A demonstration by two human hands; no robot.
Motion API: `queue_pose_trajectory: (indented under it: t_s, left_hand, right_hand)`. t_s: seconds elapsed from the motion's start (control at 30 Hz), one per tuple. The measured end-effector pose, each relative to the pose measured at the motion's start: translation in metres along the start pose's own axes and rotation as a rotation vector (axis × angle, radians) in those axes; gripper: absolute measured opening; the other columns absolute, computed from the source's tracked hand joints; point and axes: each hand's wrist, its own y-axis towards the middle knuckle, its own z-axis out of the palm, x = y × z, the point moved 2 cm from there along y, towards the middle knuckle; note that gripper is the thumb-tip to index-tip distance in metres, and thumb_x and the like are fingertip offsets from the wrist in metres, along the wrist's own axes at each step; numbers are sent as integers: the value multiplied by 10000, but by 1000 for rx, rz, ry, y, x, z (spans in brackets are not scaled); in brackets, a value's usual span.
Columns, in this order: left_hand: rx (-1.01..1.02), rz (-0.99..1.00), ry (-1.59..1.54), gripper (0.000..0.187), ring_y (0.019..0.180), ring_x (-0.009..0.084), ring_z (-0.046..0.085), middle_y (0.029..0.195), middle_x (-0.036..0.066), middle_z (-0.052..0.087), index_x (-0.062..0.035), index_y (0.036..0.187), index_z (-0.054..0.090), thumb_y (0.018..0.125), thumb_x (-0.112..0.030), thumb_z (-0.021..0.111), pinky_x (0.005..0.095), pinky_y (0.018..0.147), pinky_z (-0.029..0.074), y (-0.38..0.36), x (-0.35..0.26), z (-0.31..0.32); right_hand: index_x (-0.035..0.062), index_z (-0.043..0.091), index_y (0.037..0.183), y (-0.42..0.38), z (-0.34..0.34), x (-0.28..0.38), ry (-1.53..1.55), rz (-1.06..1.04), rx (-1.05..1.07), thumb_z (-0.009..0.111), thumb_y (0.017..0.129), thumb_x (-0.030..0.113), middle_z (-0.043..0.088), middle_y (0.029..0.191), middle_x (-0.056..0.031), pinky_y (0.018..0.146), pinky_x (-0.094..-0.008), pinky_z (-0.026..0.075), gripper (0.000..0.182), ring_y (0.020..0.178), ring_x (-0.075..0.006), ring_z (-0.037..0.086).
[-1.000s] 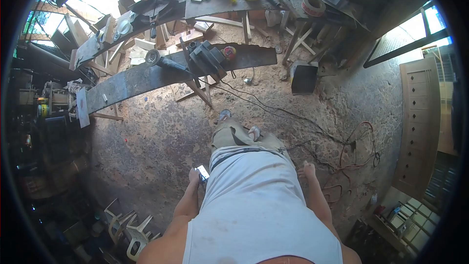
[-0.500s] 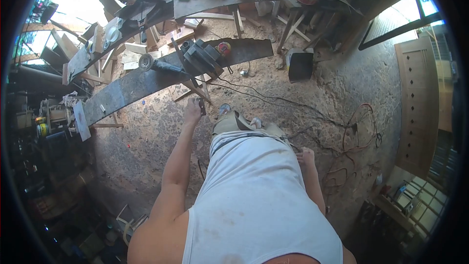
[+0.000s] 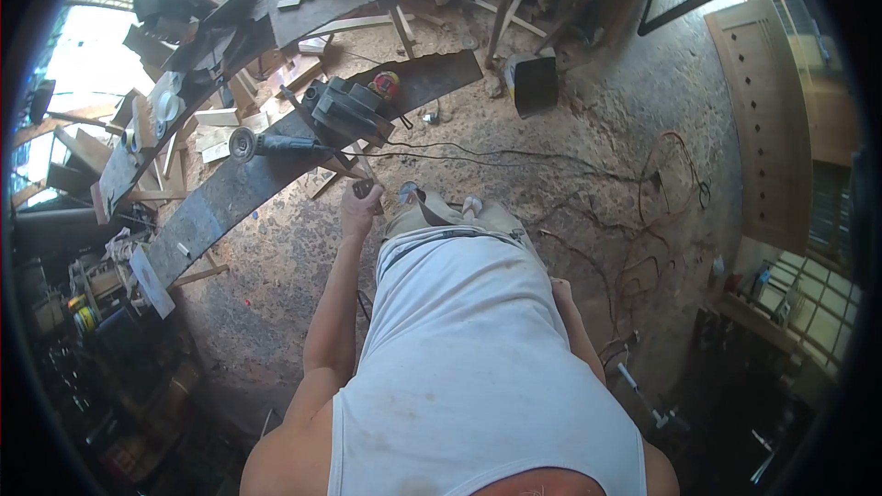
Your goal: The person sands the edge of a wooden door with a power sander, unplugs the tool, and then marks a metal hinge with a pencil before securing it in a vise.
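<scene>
My left hand (image 3: 356, 213) hangs in front of me near the bench's edge, its fingers closed round a small dark object (image 3: 365, 187) whose kind I cannot make out. At my right side, the right hand (image 3: 559, 290) is mostly hidden by my shirt, and its fingers do not show. Nearest to the left hand, on a long dark plank bench (image 3: 216, 197), lie an angle grinder (image 3: 280, 145) and a bulky grey power tool (image 3: 344, 108). Beside the grey tool sits a small red and yellow round item (image 3: 384, 84).
Dark cords (image 3: 514, 156) and an orange cord (image 3: 684, 152) run over the rough floor to my right. A dark box-like container (image 3: 535, 85) stands beyond the bench. Wood offcuts (image 3: 220, 119) are piled behind it. A wooden door panel (image 3: 761, 119) leans at the right.
The view has turned, so the bench and tools appear further left and higher or lower. My left hand still grips the dark object; my right hand has slipped further behind my body.
</scene>
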Motion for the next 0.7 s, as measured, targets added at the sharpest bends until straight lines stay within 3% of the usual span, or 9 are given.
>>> queue_pose_trajectory:
  t_s: [0.13, 0.27, 0.33, 0.37, 0.43, 0.5, 0.57, 0.63, 0.7]
  left_hand:
    - [79, 91, -190, 467, 858, 318, 724, 945, 202, 736, -5, 1206, 615, 875, -307, 746, 420, 817, 550, 20, -114, -12]
    - [43, 271, 271, 472, 939, 442, 731, 969, 256, 735, -2, 1220, 593, 889, -328, 674, 508, 840, 552, 106, -177, 12]
    - [67, 357, 504, 503, 981, 448, 730, 1015, 271, 736, 1, 1214, 597, 887, -373, 677, 529, 856, 557, 155, -199, 37]
    - [70, 401, 623, 519, 1002, 450, 730, 1038, 278, 736, 3, 1210, 599, 887, -395, 678, 540, 864, 560, 180, -197, 49]
    - [103, 470, 815, 540, 1009, 424, 739, 1083, 268, 746, 1, 1198, 615, 869, -412, 728, 527, 879, 583, 239, -167, 78]
    - [165, 539, 1039, 543, 1009, 390, 752, 1130, 245, 754, -18, 1193, 650, 830, -395, 793, 489, 889, 603, 263, -152, 86]
    - [317, 415, 1158, 495, 1017, 359, 760, 1130, 204, 767, -53, 1160, 701, 790, -350, 844, 453, 898, 614, 286, -137, 93]
    - [302, 429, 1194, 470, 1017, 341, 764, 1094, 184, 778, -110, 1148, 737, 756, -335, 864, 452, 893, 617, 305, -113, 97]
    - [405, 435, 1243, 458, 1019, 331, 766, 1067, 173, 785, -130, 1135, 741, 751, -347, 866, 452, 891, 616, 295, -135, 93]
  right_hand:
    - [-7, 710, 887, -6, 26, -10, 178, 68, -9, 566, 1030, 231, 721, 850, -128, 704, -448, 526, 312, 795, -265, 700]
    - [-22, 705, 946, -48, 21, 54, 456, 275, 2, 555, 1051, 265, 748, 892, -145, 721, -454, 537, 340, 846, -282, 736]
    - [-11, 706, 913, -59, 15, 84, 589, 259, -105, 551, 1051, 275, 752, 897, -142, 642, -437, 556, 353, 748, -290, 728]
    - [-6, 707, 897, -65, 21, 83, 656, 255, -158, 549, 1051, 280, 754, 900, -140, 602, -428, 566, 361, 699, -294, 725]
    - [-11, 710, 920, -44, 36, 30, 171, -207, -462, 519, 1072, 302, 765, 950, -202, 576, -443, 565, 397, 688, -311, 737]
    - [-38, 712, 970, -42, 56, -8, 412, -14, -415, 517, 1067, 290, 760, 953, -218, 689, -449, 572, 395, 774, -313, 748]
    - [-51, 706, 995, -81, 48, 10, 183, -79, -530, 537, 1053, 302, 750, 903, -200, 805, -457, 561, 396, 875, -326, 745]
    - [-37, 725, 1028, -78, 81, -50, 405, 195, -339, 574, 1028, 340, 756, 903, -189, 845, -475, 541, 406, 941, -340, 734]
    - [-20, 751, 1034, -97, 104, -76, 303, 216, -354, 612, 1000, 372, 769, 938, -188, 826, -465, 544, 417, 924, -320, 737]
